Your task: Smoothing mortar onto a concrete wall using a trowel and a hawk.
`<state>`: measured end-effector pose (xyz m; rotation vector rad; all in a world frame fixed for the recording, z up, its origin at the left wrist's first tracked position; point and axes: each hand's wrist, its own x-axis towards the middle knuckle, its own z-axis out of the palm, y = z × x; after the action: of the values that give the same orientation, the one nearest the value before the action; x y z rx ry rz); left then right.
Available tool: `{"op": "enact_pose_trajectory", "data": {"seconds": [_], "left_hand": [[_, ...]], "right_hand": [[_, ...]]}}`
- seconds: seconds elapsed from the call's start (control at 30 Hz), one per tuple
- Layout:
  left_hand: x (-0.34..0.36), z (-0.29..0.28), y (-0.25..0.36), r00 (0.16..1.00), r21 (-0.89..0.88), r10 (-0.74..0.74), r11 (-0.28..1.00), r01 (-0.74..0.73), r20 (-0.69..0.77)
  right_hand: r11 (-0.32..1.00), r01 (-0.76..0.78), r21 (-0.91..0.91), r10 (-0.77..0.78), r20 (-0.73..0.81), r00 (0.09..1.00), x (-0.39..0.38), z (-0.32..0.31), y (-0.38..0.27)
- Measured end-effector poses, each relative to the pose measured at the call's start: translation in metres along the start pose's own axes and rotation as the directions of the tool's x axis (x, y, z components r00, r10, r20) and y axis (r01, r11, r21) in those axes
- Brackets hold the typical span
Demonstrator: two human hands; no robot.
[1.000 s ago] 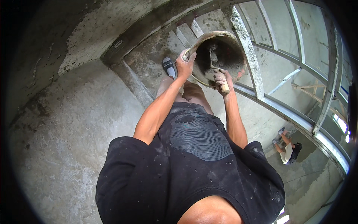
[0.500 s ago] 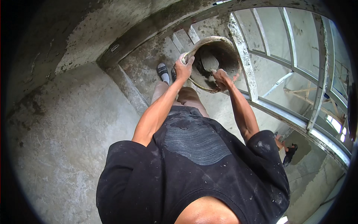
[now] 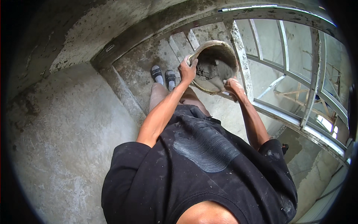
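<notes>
A round, mortar-smeared bucket is tilted so that its mouth faces me, with wet grey mortar inside. My left hand is closed on the bucket's left rim, thumb toward the opening. At the lower right of the mouth, my right hand, spattered with grey, is closed round the handle of a trowel. The trowel's blade lies low in the bucket against the mortar, partly blurred and coated, so its outline is hard to make out.
My sandalled feet stand on a stained concrete surface left of the bucket. A metal railing with flat bars runs along the right, a lower floor beyond it. Concrete wall rises at left. A person's dark shape shows partly below, beyond my right arm.
My right hand has moved right and down, bringing the trowel from mid-bucket to its lower right side. The left hand keeps its grip on the rim. More mortar shows inside.
</notes>
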<state>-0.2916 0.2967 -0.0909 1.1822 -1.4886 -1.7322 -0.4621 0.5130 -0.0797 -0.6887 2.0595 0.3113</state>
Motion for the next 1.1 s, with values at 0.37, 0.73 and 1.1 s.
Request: {"op": "enact_pose_trajectory", "data": {"seconds": [0.37,0.73,1.1], "left_hand": [[0.006,0.017,0.033,0.999,0.132,-0.026,0.991,0.021,0.04],[0.005,-0.01,-0.001,0.996,0.052,-0.082,0.995,0.08,0.027],[0.008,-0.024,-0.011,0.99,0.005,-0.095,0.995,0.095,0.107]], "right_hand": [[0.828,-0.245,-0.504,0.481,0.415,0.772,0.178,0.065,0.041],[0.94,0.124,-0.317,0.017,0.408,0.913,-0.002,-0.072,-0.08],[0.123,-0.624,0.772,-0.256,0.632,0.731,-0.009,-0.055,-0.079]]}}
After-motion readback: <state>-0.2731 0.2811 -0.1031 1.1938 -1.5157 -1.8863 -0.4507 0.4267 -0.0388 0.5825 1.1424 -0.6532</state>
